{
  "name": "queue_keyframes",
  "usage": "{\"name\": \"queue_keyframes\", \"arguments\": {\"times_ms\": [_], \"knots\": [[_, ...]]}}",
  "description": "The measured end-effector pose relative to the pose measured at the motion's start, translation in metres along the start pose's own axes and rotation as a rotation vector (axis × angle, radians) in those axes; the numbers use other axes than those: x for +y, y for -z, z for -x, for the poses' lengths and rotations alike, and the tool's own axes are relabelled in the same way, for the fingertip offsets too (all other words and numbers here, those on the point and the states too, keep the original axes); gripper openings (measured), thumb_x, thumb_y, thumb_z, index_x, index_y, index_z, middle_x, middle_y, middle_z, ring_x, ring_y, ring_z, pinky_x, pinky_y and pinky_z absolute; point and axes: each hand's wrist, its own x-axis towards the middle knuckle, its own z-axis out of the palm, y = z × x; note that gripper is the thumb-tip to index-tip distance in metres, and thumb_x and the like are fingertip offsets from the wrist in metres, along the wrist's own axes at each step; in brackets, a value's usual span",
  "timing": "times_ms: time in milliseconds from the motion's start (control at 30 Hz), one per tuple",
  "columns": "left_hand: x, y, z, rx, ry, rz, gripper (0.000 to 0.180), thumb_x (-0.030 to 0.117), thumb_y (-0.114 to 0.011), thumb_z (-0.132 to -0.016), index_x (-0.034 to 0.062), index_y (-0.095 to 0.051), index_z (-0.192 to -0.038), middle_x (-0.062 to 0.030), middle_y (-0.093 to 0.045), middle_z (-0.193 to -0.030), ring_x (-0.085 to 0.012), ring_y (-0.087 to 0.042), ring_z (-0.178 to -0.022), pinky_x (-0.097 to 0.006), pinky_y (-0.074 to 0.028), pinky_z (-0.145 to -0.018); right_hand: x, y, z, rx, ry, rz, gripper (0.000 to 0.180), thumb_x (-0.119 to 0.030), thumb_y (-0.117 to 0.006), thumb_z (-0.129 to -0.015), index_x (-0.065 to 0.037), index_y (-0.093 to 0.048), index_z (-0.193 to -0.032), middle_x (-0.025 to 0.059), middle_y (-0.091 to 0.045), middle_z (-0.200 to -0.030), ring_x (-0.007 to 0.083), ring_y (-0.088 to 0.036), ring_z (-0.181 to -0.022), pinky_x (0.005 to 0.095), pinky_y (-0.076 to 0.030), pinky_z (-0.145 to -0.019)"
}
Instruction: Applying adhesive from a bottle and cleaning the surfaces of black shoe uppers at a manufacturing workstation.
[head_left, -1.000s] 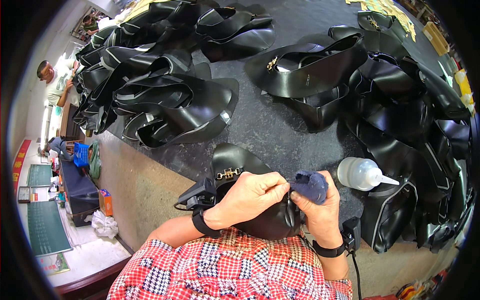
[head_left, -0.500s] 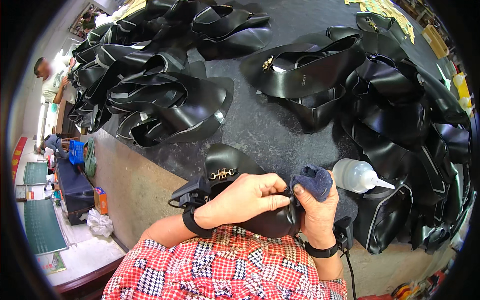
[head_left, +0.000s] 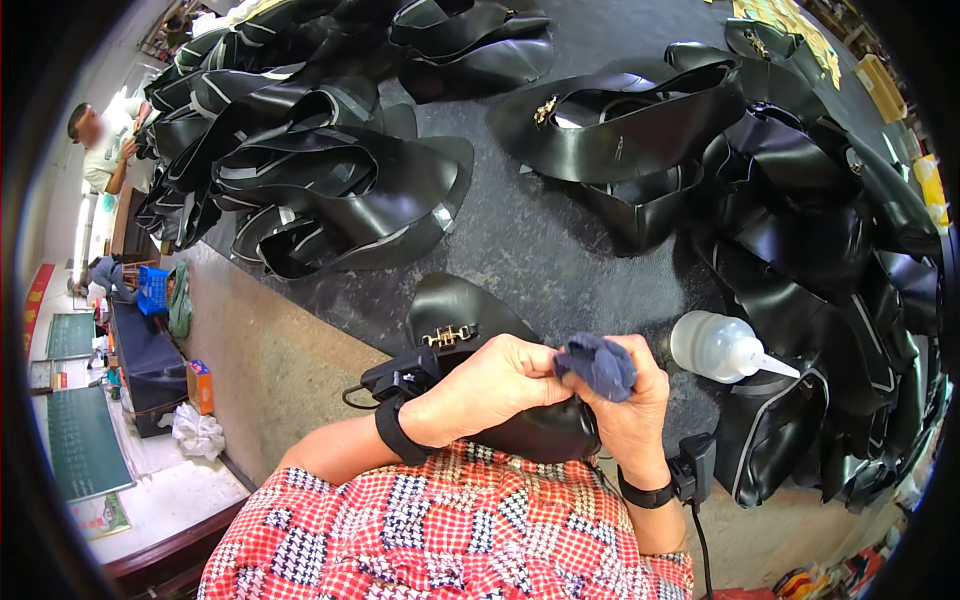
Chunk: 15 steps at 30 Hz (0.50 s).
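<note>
A: Quick, what changed?
B: Rag point(head_left: 598, 367). Half a second ago it sat off to the right, clear of the left fingertips. Now it's right up against them.
A: Right hand point(head_left: 637, 412)?
B: Fingers clenched round the rag, thumb toward the left hand point(head_left: 490, 385).
A: And the left?
B: Thumb and forefinger closed in a pinch at the rag's edge. Can't tell if they've got cloth, the upper point(head_left: 455, 298) or something thin between them.
A: Where's the upper?
B: Near edge of the bench point(head_left: 600, 290), below both hands, close to the checked shirt point(head_left: 440, 530). Gold buckle point(head_left: 449, 337) shows up-left of the left hand. Middle's covered; can't tell what bears its weight.
A: So what does the change mean?
B: My read: both hands now work one spot, with the rag brought into it. Rag-to-upper contact is hidden, so don't log a wipe.
A: Anything else shifted?
B: Nothing clear on the bench. Bottle point(head_left: 712, 347) lies on its side, right of the right hand, nozzle pointing right, untouched. Right pile point(head_left: 790, 240) beyond it, left pile point(head_left: 330, 170) across the bench. Neither hand touches those.
</note>
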Motion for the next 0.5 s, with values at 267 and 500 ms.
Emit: {"name": "queue_keyframes", "arguments": {"times_ms": [267,500], "knots": [[-0.004,-0.004,0.000,-0.024,0.081,-0.099,0.021,0.005,-0.059,-0.082,-0.0017,-0.062,-0.102,-0.0017,-0.064,-0.089,-0.0045,-0.053,-0.080,-0.020,-0.044,-0.073,0.007,-0.014,-0.001,0.271,-0.104,0.006,0.022,-0.010,-0.069,-0.076,-0.001,-0.050,-0.084,0.0055,-0.062,-0.069,0.0067,-0.057,-0.064,0.0240,-0.047,-0.056],[-0.002,-0.008,-0.002,0.004,0.054,-0.189,0.018,0.007,-0.059,-0.082,-0.0019,-0.063,-0.098,0.0008,-0.062,-0.079,-0.0036,-0.053,-0.074,-0.020,-0.044,-0.070,0.007,-0.010,-0.007,0.231,-0.285,-0.344,0.021,-0.006,-0.063,-0.080,-0.001,-0.049,-0.095,0.0054,-0.061,-0.083,0.0122,-0.060,-0.069,0.0256,-0.051,-0.061]]}}
